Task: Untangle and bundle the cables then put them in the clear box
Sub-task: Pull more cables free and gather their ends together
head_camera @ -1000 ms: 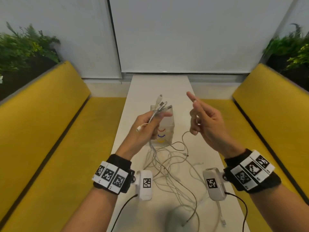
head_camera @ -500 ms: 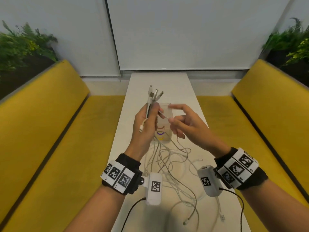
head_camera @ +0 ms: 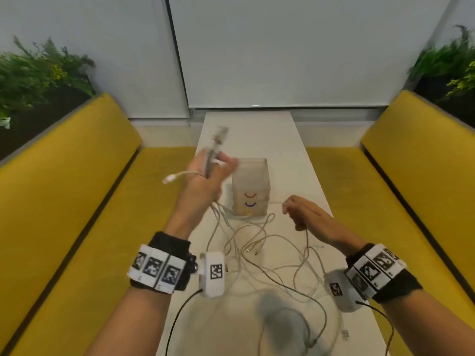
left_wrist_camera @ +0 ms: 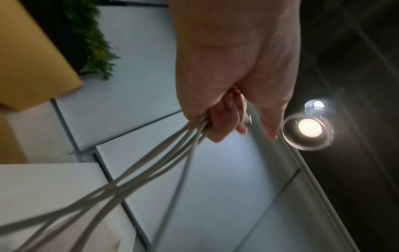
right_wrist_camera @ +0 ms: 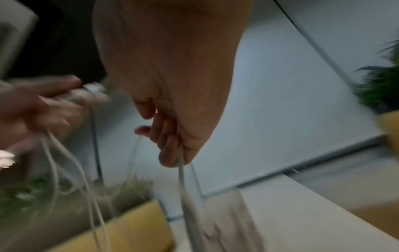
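Left hand [head_camera: 205,176] raised, fisted; right hand [head_camera: 308,217] lower, pinching.

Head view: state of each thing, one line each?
left hand: raised, grips gathered cable ends
cable ends: bunched, pointing up
right hand: low, pinches one cable
cables: tangled, loose on table
clear box: upright, open top, no cables inside
table: bears box and cables
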### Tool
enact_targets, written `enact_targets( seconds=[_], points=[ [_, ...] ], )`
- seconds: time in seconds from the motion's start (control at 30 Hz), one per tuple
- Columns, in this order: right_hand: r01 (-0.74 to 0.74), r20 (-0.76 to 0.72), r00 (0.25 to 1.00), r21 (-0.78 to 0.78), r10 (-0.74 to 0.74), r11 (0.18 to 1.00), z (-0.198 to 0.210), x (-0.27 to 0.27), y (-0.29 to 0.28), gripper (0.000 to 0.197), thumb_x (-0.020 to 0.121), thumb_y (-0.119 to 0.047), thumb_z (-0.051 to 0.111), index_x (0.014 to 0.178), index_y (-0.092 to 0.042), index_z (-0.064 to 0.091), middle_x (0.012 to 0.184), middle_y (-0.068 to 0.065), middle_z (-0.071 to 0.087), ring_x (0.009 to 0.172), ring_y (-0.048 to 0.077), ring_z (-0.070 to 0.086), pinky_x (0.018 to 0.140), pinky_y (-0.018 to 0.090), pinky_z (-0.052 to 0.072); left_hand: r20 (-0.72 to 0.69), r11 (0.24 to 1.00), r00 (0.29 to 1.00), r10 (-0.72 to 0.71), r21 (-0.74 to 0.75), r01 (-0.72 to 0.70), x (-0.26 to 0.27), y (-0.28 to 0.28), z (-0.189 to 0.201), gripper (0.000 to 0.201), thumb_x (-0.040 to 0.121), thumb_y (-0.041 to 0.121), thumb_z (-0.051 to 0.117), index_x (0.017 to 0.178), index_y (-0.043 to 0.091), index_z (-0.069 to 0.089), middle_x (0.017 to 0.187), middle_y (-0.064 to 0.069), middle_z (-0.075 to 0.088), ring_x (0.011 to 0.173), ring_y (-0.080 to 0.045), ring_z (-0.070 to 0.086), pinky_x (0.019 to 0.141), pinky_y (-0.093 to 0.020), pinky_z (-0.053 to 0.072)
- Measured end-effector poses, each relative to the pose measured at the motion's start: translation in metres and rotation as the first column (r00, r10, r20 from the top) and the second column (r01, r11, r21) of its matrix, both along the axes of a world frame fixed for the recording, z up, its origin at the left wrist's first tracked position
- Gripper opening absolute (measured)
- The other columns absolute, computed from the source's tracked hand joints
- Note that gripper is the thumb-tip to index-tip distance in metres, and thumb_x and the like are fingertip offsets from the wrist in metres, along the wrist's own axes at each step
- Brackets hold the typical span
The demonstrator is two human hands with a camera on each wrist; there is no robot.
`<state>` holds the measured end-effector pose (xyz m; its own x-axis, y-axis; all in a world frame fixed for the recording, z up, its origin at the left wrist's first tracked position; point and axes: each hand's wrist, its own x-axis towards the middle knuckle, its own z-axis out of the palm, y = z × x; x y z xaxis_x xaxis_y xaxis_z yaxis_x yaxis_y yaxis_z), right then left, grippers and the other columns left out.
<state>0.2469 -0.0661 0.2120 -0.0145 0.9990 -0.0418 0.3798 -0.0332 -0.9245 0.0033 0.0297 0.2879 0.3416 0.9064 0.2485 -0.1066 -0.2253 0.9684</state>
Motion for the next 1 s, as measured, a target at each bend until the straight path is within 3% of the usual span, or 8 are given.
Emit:
enact_targets(
  seconds=[0.1,0.23,0.3,0.4,0.53,0.63,0.73,1.0],
  points=[
    [-0.123,0.059,0.992,0.138,0.116,0.983,0.036,-0.022,0.007,0.024,0.105,-0.008,0.036,0.104,0.000,0.058,0.068,-0.020,0.051,0.061,-0.001,0.043,0.062,0.020,0.037,-0.287,0.976,0.939,-0.187,0.051,0.210,0.022,-0.021,-0.022,0.018,0.088,0.036,0.074,0.103,0.026,0.071,0.056,0.014,0.037,0.048,-0.006,0.033,0.048,-0.020,0.029],
    [-0.156,0.063,0.987,0.260,0.145,0.953,0.054,-0.033,0.004,0.026,0.104,-0.011,0.041,0.117,-0.006,0.063,0.072,0.014,0.055,0.062,0.019,0.047,0.060,0.035,0.042,-0.362,0.938,0.897,-0.252,0.135,0.319,0.030,-0.029,-0.024,0.011,0.095,0.032,0.066,0.089,0.025,0.072,0.065,0.016,0.065,0.061,0.002,0.057,0.057,-0.017,0.041],
    [-0.176,0.007,0.984,0.213,0.179,0.961,0.051,-0.033,-0.004,0.030,0.104,-0.010,0.043,0.131,-0.007,0.057,0.070,-0.001,0.056,0.058,0.017,0.044,0.055,0.033,0.040,-0.408,0.930,0.886,-0.220,0.186,0.316,0.025,-0.019,-0.024,0.033,0.090,0.051,0.066,0.088,0.018,0.072,0.069,0.004,0.064,0.066,-0.012,0.058,0.062,-0.035,0.044],
    [-0.273,0.006,0.962,0.098,0.274,0.957,0.039,-0.039,-0.014,0.055,0.099,-0.003,0.053,0.149,-0.013,0.033,0.072,-0.025,0.060,0.056,0.001,0.044,0.055,0.018,0.039,-0.454,0.932,0.880,-0.137,0.242,0.270,0.021,-0.010,-0.023,0.033,0.085,0.050,0.072,0.062,0.030,0.060,0.053,0.013,0.040,0.054,-0.005,0.037,0.055,-0.027,0.029],
    [-0.185,-0.066,0.979,0.110,0.193,0.977,0.023,-0.033,-0.018,0.067,0.096,-0.006,0.059,0.151,-0.029,0.028,0.065,-0.014,0.054,0.057,0.005,0.039,0.055,0.020,0.038,-0.355,0.974,0.934,-0.034,0.197,0.110,0.012,-0.004,-0.011,0.015,0.074,0.038,0.083,0.065,0.034,0.072,0.054,0.015,0.060,0.052,0.001,0.049,0.056,-0.017,0.038],
    [-0.030,-0.025,0.999,0.162,0.035,0.986,0.020,-0.007,-0.028,0.041,0.096,-0.018,0.061,0.136,-0.026,0.052,0.064,0.001,0.043,0.059,0.020,0.035,0.055,0.029,0.033,-0.202,0.987,0.976,0.080,0.153,-0.049,-0.013,0.010,-0.002,0.028,0.075,0.039,0.082,0.089,0.015,0.078,0.082,0.002,0.077,0.075,-0.015,0.068,0.069,-0.035,0.053],
    [-0.011,0.111,0.994,0.143,-0.005,0.990,0.010,0.021,-0.039,0.023,0.092,-0.042,0.063,0.096,-0.021,0.071,0.067,0.013,0.051,0.061,0.031,0.039,0.055,0.042,0.034,-0.038,0.967,0.978,0.204,0.163,-0.195,-0.038,0.020,0.010,0.016,0.084,0.029,0.078,0.074,0.024,0.067,0.059,0.016,0.057,0.053,-0.004,0.048,0.052,-0.025,0.040],
    [0.099,0.163,0.983,-0.095,-0.083,0.991,-0.043,0.058,-0.060,0.060,0.077,-0.072,0.061,0.063,-0.017,0.042,0.062,0.004,0.031,0.058,0.018,0.029,0.053,0.028,0.027,0.248,0.894,0.862,0.442,-0.037,-0.447,-0.060,0.035,0.028,0.031,0.081,0.036,0.081,0.079,0.024,0.052,0.054,0.009,0.043,0.041,-0.006,0.035,0.040,-0.022,0.034]
  ],
)
